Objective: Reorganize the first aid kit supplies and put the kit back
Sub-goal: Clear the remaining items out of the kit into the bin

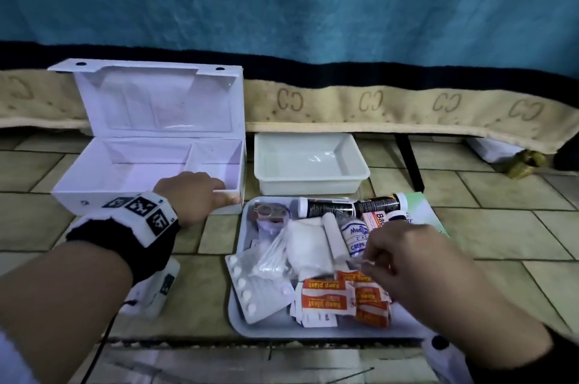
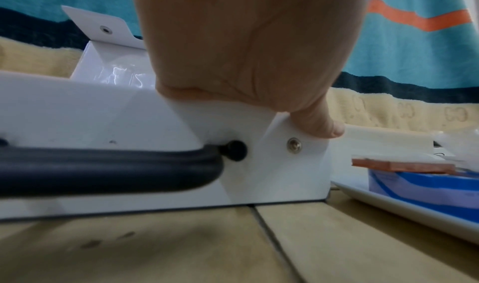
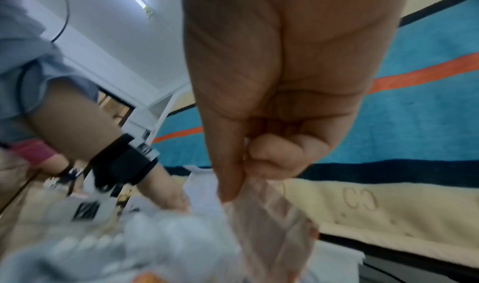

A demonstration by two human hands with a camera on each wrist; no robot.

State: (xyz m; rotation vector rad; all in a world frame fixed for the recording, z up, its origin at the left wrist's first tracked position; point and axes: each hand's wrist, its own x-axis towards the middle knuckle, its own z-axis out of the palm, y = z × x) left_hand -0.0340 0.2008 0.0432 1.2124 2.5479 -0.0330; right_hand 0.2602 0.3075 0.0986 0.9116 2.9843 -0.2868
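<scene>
The white first aid box (image 1: 94, 195) stands open on the floor at the left, its lid upright and both compartments bare. My left hand (image 1: 216, 192) grips its front right rim, thumb (image 2: 324, 127) on the outer wall beside the dark handle (image 2: 103, 168). To the right, a grey tray (image 1: 269, 325) holds the supplies: a blister pack (image 1: 247, 289), cotton swabs (image 1: 272, 255), gauze (image 1: 304, 245), a crepe bandage (image 1: 357, 239), orange plasters (image 1: 326, 296) and dark tubes (image 1: 326, 206). My right hand (image 1: 372, 258) hovers over the tray and pinches a thin translucent packet (image 3: 267, 226) between thumb and finger.
An empty white plastic tub (image 1: 310, 164) sits behind the tray, next to the box. A beige and blue blanket (image 1: 407, 101) hangs along the back. A black leg (image 1: 410, 164) stands behind the tub. Tiled floor (image 1: 501, 227) lies to the right of the tray.
</scene>
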